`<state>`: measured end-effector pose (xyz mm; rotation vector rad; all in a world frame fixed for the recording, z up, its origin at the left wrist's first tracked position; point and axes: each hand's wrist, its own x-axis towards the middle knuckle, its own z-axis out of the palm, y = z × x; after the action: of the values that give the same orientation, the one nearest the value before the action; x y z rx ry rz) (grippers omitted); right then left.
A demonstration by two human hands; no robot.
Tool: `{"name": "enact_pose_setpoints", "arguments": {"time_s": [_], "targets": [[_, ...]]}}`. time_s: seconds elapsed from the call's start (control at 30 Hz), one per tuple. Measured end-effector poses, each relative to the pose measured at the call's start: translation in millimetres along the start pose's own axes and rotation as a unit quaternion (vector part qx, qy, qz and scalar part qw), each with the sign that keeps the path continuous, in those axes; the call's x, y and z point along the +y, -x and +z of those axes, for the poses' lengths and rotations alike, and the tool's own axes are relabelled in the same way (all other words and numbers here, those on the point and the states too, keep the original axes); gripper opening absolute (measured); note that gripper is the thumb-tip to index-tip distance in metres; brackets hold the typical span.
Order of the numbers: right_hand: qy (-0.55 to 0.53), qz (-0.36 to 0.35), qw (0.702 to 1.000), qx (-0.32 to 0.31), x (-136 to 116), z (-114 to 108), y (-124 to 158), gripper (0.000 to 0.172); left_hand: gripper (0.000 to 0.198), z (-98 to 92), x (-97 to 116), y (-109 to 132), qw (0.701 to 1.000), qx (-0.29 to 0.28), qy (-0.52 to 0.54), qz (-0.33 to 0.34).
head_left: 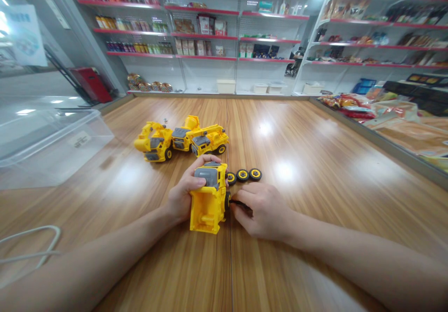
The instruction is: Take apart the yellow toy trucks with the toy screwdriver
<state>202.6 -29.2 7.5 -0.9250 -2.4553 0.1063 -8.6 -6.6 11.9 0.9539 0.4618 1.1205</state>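
A yellow toy dump truck (209, 199) with a grey cab stands on the wooden table (301, 162) in front of me. My left hand (184, 191) is wrapped round its left side, fingers over the cab. My right hand (261, 209) is closed on a thin dark tool (241, 204) whose tip meets the truck's right side by a wheel. Three loose black-and-yellow wheels (243, 176) lie in a row just behind the truck, near my right hand.
Three more yellow toy construction vehicles (180, 140) stand together farther back. A clear plastic box (45, 139) sits at the left, a white cable (31, 246) near the left edge. Snack packets (346, 104) lie at the right. Store shelves (206, 32) line the back wall.
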Motion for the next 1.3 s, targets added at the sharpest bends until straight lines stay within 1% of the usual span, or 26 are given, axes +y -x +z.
{"name": "enact_pose_setpoints", "arguments": {"time_s": [0.2, 0.4, 0.53, 0.67, 0.83, 1.07, 1.2, 1.3], "targets": [[0.007, 0.017, 1.000, -0.025, -1, 1, 1, 0.016, 0.052, 0.3, -1, 1, 1.000, -0.017, 0.000, 0.000], [0.022, 0.011, 0.999, -0.029, 0, 2, 2, 0.020, 0.056, 2.7, -1, 4, 0.999, -0.014, -0.046, 0.012], [0.007, 0.027, 0.997, -0.066, -4, 0, 2, 0.023, 0.058, 4.6, -1, 8, 0.997, -0.024, -0.078, 0.009], [-0.011, 0.046, 0.996, -0.081, -7, -3, 0, 0.023, 0.055, 5.8, -1, 9, 0.997, -0.035, -0.075, 0.006], [-0.017, 0.060, 0.994, -0.088, -4, -1, 0, 0.027, 0.049, 5.1, -1, 5, 0.998, -0.029, -0.063, 0.006], [0.007, 0.017, 0.997, -0.069, -1, 4, 3, 0.026, 0.036, 3.1, -1, -1, 0.999, -0.038, -0.013, -0.003], [0.042, -0.021, 0.997, -0.057, -3, 2, 3, 0.024, 0.033, 0.7, -1, -2, 0.999, -0.045, 0.011, -0.022], [0.077, -0.051, 0.994, -0.049, -4, -1, 2, 0.020, 0.032, -0.3, -1, -1, 0.999, -0.036, 0.009, -0.019]]}}
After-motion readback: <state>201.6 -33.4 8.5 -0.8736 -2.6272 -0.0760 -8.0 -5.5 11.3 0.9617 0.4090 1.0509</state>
